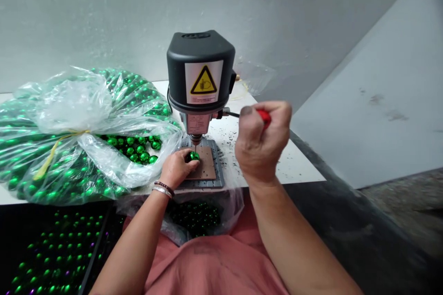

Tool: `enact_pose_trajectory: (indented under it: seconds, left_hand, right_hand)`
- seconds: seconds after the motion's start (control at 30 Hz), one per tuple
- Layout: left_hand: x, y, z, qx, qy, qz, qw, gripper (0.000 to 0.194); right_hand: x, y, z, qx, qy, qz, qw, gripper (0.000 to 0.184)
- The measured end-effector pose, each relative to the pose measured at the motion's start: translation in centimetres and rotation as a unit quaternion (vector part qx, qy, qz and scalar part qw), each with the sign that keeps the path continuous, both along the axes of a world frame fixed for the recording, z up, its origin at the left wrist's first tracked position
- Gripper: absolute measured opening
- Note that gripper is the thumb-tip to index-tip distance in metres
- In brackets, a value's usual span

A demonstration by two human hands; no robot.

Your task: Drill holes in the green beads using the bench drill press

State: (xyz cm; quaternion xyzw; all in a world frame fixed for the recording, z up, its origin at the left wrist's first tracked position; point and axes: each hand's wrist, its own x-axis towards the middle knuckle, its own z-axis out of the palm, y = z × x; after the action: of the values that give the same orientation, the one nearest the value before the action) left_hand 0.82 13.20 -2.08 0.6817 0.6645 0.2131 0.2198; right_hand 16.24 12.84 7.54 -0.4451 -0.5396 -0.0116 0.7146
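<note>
A compact bench drill [200, 71] with a black motor housing and a yellow warning label stands on a grey base [218, 166]. My left hand [176, 168] is shut on a shiny green bauble [194, 156], pressing it on a brown pad [205, 163] right under the drill bit [195, 144]. Whether the bit touches the bauble is hidden by its small size in view. My right hand [263, 140] is raised in a fist around the red grip [266, 117] of the drill's side lever.
A large clear plastic bag [86, 133] of green baubles, tied with yellow string, fills the white table's [297, 170] left side. Loose baubles lie behind it. Black shavings dot the table. Below are a black tray [58, 249] of baubles and a bag [194, 216] on my lap.
</note>
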Motion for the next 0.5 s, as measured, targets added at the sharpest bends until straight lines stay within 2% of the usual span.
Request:
enact_pose_trajectory:
  seconds: [0.1,0.2,0.27,0.37,0.5]
  left_hand:
    - [-0.9,-0.9,0.2,-0.028,-0.067,-0.021,0.997,0.037]
    - [-2.3,-1.8,1.0,-0.079,-0.112,-0.108,0.985,0.044]
    - [-3.0,-2.1,1.6,-0.102,-0.140,-0.144,0.974,0.053]
    - [-3.2,-1.9,2.0,-0.087,-0.190,-0.089,0.974,0.048]
    - [-2.6,-1.3,0.7,-0.014,-0.239,0.007,0.971,0.031]
  right_hand:
    - [0.3,0.7,2.2,-0.026,-0.006,0.012,1.000,0.018]
    - [0.3,0.9,2.5,-0.044,0.004,0.027,0.999,0.018]
    - [0.3,0.8,2.2,-0.048,0.013,0.035,0.998,0.018]
    - [0.3,0.7,2.0,-0.053,0.024,0.047,0.997,0.018]
    - [0.5,0.7,2.0,-0.053,0.017,0.055,0.997,0.018]
